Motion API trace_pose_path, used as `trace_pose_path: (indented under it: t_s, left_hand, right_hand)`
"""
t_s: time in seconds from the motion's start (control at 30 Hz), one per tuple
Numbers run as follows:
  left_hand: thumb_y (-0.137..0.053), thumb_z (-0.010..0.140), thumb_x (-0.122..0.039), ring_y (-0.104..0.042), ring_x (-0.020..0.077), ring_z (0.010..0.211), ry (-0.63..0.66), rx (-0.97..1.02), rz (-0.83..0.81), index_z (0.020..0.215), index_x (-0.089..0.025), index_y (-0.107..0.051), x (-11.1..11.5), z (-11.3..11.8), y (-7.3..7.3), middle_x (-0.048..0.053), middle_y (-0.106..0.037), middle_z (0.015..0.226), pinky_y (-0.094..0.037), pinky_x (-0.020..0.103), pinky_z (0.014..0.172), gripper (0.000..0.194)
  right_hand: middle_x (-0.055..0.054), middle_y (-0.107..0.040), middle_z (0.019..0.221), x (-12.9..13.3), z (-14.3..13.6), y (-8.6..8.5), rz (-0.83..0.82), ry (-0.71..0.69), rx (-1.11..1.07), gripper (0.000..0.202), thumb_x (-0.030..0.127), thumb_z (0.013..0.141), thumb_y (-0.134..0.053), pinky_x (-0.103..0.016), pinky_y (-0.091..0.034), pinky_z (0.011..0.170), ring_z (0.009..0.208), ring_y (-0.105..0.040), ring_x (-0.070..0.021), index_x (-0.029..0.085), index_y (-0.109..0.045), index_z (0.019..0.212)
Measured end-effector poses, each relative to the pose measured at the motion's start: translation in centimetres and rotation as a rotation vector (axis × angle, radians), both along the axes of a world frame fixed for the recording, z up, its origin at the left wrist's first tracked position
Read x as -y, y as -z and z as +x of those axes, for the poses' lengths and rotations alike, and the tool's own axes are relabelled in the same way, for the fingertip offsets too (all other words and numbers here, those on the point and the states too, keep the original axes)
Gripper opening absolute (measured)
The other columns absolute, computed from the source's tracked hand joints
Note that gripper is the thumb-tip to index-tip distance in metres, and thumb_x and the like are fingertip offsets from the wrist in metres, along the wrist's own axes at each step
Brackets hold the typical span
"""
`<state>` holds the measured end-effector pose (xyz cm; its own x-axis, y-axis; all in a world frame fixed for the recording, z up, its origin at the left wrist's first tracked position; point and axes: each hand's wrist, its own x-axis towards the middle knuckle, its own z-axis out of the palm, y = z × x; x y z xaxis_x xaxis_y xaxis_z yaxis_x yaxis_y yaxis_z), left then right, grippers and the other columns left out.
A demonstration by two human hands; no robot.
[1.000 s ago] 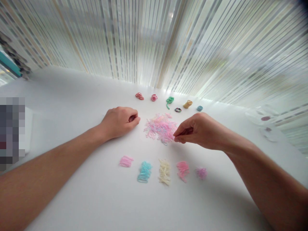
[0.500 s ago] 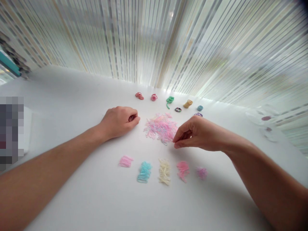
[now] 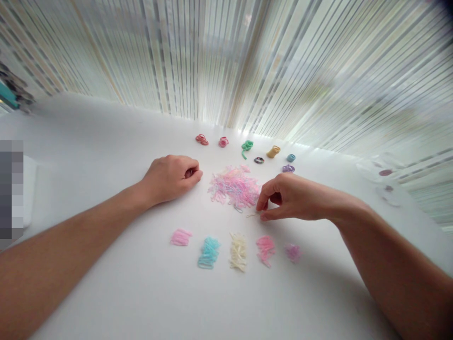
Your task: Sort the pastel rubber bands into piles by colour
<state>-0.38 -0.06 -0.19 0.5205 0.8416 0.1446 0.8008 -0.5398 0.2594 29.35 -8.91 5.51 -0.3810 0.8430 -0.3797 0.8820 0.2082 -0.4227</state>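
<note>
My left hand rests on the white table, its fingers curled and the thumb against them. Nothing shows in it. Just to its right lies a loose heap of small pastel elastic bands, mostly pink with some pale blue. At the heap's near right edge, the thumb and index finger of my right hand pinch a thin pale elastic band, whose end sticks out to the left. Its other fingers are curled. Nearer me lie sorted bunches of bands: pink, light blue, cream, coral pink and lilac.
Behind the heap lie coiled hair ties: red, pink, green, mustard, blue, purple, and a dark multicoloured ring. A string curtain hangs along the far edge. Clear plastic items stand far right.
My right fingertips have drawn slightly away from the heap, and a pale band now shows at them. The left hand keeps its curled pose. The whole view has shifted slightly.
</note>
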Motion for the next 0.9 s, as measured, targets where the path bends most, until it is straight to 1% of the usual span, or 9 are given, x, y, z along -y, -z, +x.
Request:
trace_pose_path:
  t_s: [0.13, 0.23, 0.4, 0.6, 0.77, 0.9]
  left_hand:
    - [-0.048, 0.092, -0.044, -0.056, 0.0187, 0.070, -0.006, -0.002, -0.001, 0.073, -0.023, -0.059, 0.0, 0.0, -0.1, 0.003, -0.069, 0.078, -0.029, 0.034, 0.064, 0.031]
    - [-0.048, 0.092, -0.044, -0.055, 0.0186, 0.070, -0.008, -0.002, -0.007, 0.073, -0.023, -0.059, 0.0, 0.0, -0.1, 0.003, -0.069, 0.078, -0.029, 0.035, 0.064, 0.030]
    - [-0.047, 0.091, -0.045, -0.054, 0.0188, 0.071, -0.005, 0.011, -0.014, 0.073, -0.023, -0.057, -0.1, 0.0, 0.0, 0.003, -0.067, 0.079, -0.028, 0.035, 0.065, 0.030]
    - [-0.046, 0.090, -0.046, -0.055, 0.0199, 0.073, -0.008, 0.012, -0.023, 0.074, -0.023, -0.058, 0.0, 0.0, 0.0, 0.003, -0.067, 0.080, -0.028, 0.035, 0.066, 0.031]
    - [-0.046, 0.090, -0.047, -0.055, 0.0198, 0.073, -0.017, 0.006, -0.028, 0.074, -0.023, -0.058, 0.0, 0.1, -0.1, 0.003, -0.067, 0.080, -0.028, 0.035, 0.067, 0.031]
    - [-0.046, 0.090, -0.047, -0.054, 0.0195, 0.072, -0.016, 0.001, -0.034, 0.074, -0.023, -0.057, -0.1, 0.2, -0.1, 0.003, -0.067, 0.080, -0.028, 0.035, 0.067, 0.031]
  right_hand:
    - [0.001, -0.067, 0.068, 0.1, -0.6, 0.4, -0.003, -0.018, -0.013, 0.012, 0.029, 0.080, -0.079, -0.028, -0.040, 0.057, 0.060, -0.052, -0.0128, 0.022, -0.086, 0.088]
    - [0.001, -0.069, 0.069, 0.1, -0.8, 0.4, 0.004, -0.034, -0.026, 0.009, 0.026, 0.081, -0.077, -0.028, -0.040, 0.057, 0.060, -0.052, -0.0129, 0.021, -0.084, 0.085]
    - [0.001, -0.068, 0.069, 0.3, -1.0, 0.4, -0.007, -0.036, -0.013, 0.010, 0.026, 0.083, -0.072, -0.028, -0.040, 0.057, 0.061, -0.053, -0.0130, 0.021, -0.080, 0.081]
    - [0.002, -0.067, 0.068, 0.5, -1.4, 0.3, -0.022, -0.036, -0.028, 0.008, 0.023, 0.082, -0.070, -0.028, -0.038, 0.055, 0.060, -0.052, -0.0125, 0.021, -0.077, 0.077]
    - [0.001, -0.068, 0.071, 0.6, -1.3, 0.1, -0.036, -0.028, -0.019, 0.006, 0.022, 0.080, -0.071, -0.027, -0.041, 0.056, 0.062, -0.054, -0.0130, 0.021, -0.077, 0.079]
    - [0.001, -0.069, 0.072, 0.6, -1.2, 0.1, -0.030, -0.018, -0.008, 0.006, 0.024, 0.081, -0.072, -0.027, -0.041, 0.057, 0.063, -0.055, -0.0131, 0.021, -0.077, 0.080]
